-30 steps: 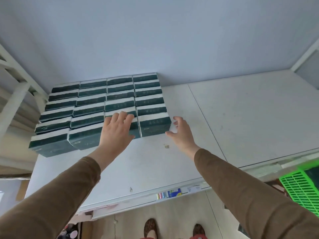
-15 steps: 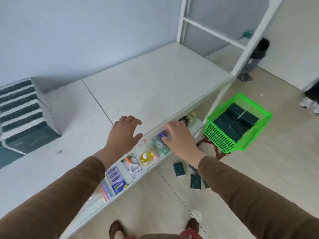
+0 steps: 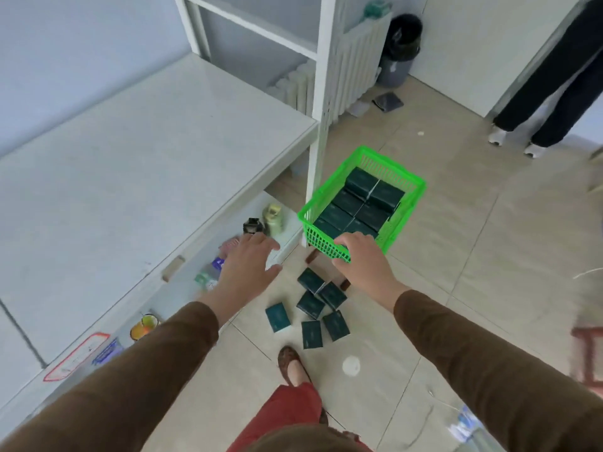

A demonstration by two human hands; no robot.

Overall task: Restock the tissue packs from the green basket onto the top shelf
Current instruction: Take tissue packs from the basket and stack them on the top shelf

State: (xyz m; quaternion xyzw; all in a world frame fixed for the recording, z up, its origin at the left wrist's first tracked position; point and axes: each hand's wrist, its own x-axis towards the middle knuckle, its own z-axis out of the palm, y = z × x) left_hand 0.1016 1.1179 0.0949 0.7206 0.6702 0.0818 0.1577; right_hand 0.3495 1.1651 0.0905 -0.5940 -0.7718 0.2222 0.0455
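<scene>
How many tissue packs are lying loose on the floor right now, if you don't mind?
6 tissue packs lie on the tiles below the green basket: at and. More may be hidden under the right hand.

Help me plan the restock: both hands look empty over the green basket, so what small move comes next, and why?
Probably lower the right hand into the green basket and grip a dark tissue pack. Both hands hold nothing, the right one already hovers at the near rim, and the left hand is off to the side, over the lower shelf.
</scene>
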